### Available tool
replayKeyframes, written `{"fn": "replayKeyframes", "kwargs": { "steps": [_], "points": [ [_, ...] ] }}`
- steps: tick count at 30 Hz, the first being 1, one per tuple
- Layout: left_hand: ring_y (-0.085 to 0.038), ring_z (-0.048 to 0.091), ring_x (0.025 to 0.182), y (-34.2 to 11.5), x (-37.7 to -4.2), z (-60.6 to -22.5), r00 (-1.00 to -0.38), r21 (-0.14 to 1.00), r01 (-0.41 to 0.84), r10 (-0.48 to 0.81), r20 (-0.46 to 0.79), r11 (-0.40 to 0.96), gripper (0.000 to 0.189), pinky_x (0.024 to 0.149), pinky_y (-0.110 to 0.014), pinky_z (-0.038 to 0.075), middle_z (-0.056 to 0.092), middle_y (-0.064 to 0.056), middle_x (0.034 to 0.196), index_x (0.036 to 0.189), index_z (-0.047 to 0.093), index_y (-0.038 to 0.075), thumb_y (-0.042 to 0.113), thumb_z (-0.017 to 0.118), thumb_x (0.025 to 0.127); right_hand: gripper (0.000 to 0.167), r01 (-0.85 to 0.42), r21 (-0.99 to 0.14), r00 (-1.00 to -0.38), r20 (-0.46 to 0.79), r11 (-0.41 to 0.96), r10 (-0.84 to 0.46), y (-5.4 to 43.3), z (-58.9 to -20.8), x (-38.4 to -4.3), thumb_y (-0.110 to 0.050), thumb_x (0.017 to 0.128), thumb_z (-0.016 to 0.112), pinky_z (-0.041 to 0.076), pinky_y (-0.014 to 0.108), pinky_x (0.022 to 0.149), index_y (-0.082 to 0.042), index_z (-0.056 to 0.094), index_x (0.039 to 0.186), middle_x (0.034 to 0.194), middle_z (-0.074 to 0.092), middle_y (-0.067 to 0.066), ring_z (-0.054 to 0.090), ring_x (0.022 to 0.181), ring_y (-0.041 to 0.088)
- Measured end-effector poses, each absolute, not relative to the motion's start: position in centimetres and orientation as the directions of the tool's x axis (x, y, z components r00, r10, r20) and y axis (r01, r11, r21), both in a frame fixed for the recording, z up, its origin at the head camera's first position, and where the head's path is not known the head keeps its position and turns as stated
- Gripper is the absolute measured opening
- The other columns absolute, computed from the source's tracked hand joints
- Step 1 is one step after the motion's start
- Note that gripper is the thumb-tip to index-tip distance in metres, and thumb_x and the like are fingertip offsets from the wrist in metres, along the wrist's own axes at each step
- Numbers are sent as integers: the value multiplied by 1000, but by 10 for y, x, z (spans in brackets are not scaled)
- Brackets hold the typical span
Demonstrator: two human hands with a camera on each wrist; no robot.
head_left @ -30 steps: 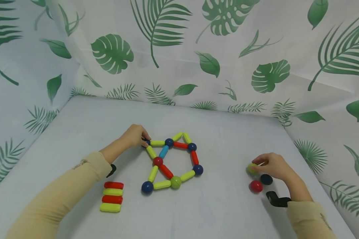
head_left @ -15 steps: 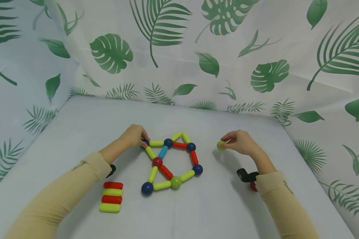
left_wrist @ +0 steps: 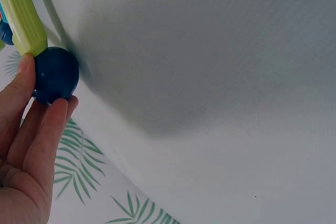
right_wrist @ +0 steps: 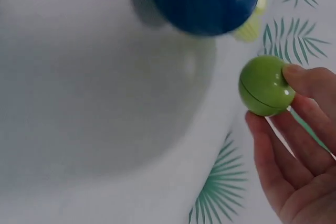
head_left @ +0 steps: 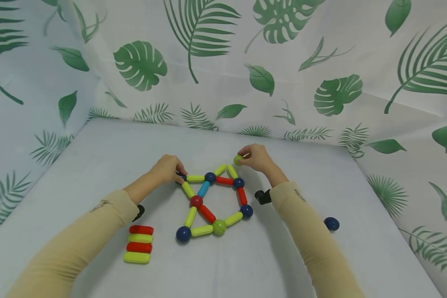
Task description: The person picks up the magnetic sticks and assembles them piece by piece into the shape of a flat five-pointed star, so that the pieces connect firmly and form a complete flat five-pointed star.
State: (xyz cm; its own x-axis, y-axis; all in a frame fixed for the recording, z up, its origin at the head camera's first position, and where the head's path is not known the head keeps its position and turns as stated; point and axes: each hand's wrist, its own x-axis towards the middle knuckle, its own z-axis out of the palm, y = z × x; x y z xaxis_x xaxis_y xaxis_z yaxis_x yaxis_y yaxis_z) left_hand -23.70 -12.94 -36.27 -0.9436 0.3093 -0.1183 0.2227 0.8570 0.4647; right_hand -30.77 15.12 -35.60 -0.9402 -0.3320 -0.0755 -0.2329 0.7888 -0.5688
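My left hand pinches a dark blue ball at the left corner of a flat frame made of coloured rods and balls. A yellow-green rod joins that ball. In the right wrist view, my right hand holds a green ball between thumb and fingertips. The head view puts this ball just beyond the frame's far tip, where two yellow-green rods meet at an angle. A red ball, a second green ball and several dark blue balls join the other rods.
Left of the frame, several red and yellow-green rods lie in a row on the white tabletop. A loose dark blue ball sits at the right, beside my right sleeve. Leaf-patterned cloth stands behind.
My right hand has carried the green ball from the right side leftward and away from me to the frame's far tip. My left hand stays on the blue ball. My right sleeve now hides the loose red ball.
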Motion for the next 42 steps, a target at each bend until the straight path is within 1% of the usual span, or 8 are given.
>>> {"fn": "replayKeyframes", "kwargs": {
  "steps": [7,13,17,23,29,33,37,42],
  "points": [
    [-24,58,95,-132,-236,-364,-947,465,217,301,-115,859,22,86,-36,46,68,-9,96,93,72,5,7,77,72,26,-231,-613,-933,-80,756,-350,127,-363,-317,-9,82,67,49,35,83,-2,65,107,109,62,12,58,100,25],
    [-23,59,95,-129,-237,-365,-943,488,216,310,-120,846,22,86,-36,46,68,-9,96,93,72,5,8,77,72,27,-243,-583,-914,-130,775,-384,122,-368,-318,-10,83,66,48,32,85,-1,65,108,109,63,13,58,101,25],
    [-23,59,95,-129,-236,-365,-945,496,204,301,-124,844,22,86,-36,46,68,-9,96,93,72,5,7,76,72,31,-244,-561,-900,-174,791,-401,121,-367,-316,-10,82,67,48,32,86,-1,64,111,112,62,12,58,104,25],
    [-24,59,95,-132,-235,-363,-948,489,206,297,-116,848,21,87,-37,45,68,-9,95,93,72,4,5,76,72,37,-244,-587,-880,-200,772,-430,121,-365,-314,-9,80,69,47,33,87,-2,61,116,117,60,13,56,107,26],
    [-24,60,94,-134,-237,-363,-937,486,242,333,-109,840,20,85,-36,46,68,-9,94,92,72,4,6,76,72,42,-288,-550,-860,-211,784,-464,128,-368,-310,-18,87,63,42,39,94,-6,54,126,130,51,13,49,117,29],
    [-24,59,95,-134,-239,-363,-931,474,253,346,-118,843,21,85,-36,47,68,-9,95,93,72,3,8,76,73,46,-290,-546,-860,-211,786,-464,140,-365,-297,-22,88,61,45,43,89,-8,50,131,134,45,16,51,113,31],
    [-23,59,95,-134,-241,-363,-930,468,252,345,-125,847,21,85,-35,47,68,-8,96,94,72,4,8,76,73,46,-309,-559,-852,-196,769,-485,160,-364,-278,-22,87,62,50,39,81,-5,51,128,125,52,18,60,98,28],
    [-23,59,95,-133,-240,-364,-931,476,249,344,-122,843,21,84,-35,47,68,-8,95,93,72,4,7,75,73,43,-289,-605,-814,-252,742,-523,185,-366,-251,-28,84,65,50,32,70,-2,52,115,100,59,11,60,81,21]
  ]
}}
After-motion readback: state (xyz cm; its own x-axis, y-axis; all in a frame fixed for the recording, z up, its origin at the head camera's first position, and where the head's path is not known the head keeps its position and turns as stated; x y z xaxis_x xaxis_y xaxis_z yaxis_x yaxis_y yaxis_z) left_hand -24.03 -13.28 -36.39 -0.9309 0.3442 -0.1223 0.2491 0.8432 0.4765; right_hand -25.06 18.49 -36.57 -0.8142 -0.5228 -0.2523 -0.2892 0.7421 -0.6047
